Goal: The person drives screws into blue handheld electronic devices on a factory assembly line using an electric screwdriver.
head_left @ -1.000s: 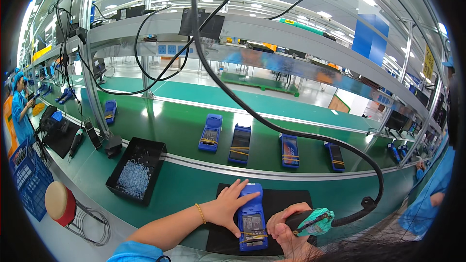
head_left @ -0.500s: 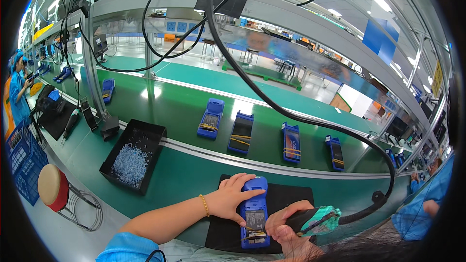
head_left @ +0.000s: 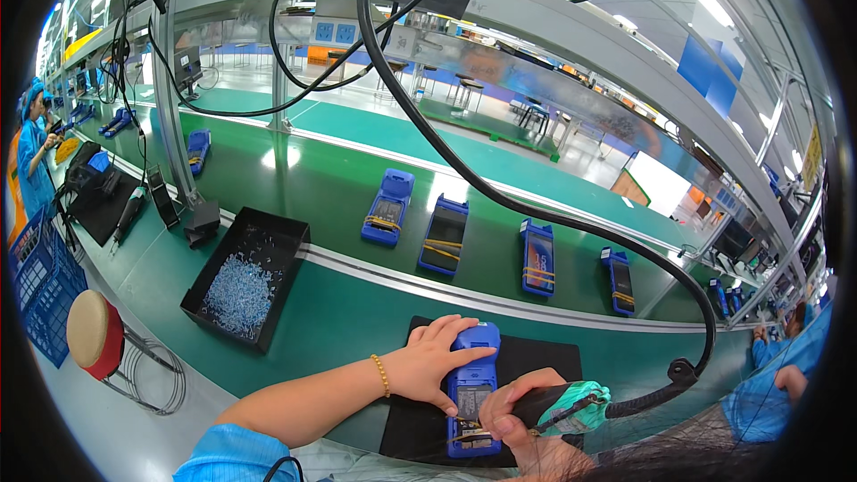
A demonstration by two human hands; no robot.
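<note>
A blue payment terminal (head_left: 476, 379) lies face down on a black mat (head_left: 536, 359) before me, its back compartment uncovered and a yellow rubber band around its near end. My left hand (head_left: 427, 361) grips it from the left, fingers reaching across its far part and thumb on the near side. My right hand (head_left: 518, 411) is closed around an electric screwdriver (head_left: 578, 406) with a black and green grip. The screwdriver lies tilted, its front pointing at the terminal's near end; my fingers largely hide the bit, so contact is unclear.
A black tray (head_left: 290, 268) of small bluish-white screw-like parts stands to the left. Several blue terminals (head_left: 388, 207) with rubber bands lie on the green conveyor (head_left: 339, 196). A thick black cable (head_left: 571, 219) loops overhead to the screwdriver. A stool (head_left: 94, 321) and co-workers (head_left: 36, 156) are at the sides.
The view has shifted slightly. My right hand and the screwdriver have tilted a little and sit slightly closer to the terminal; my left hand keeps its grip on it.
</note>
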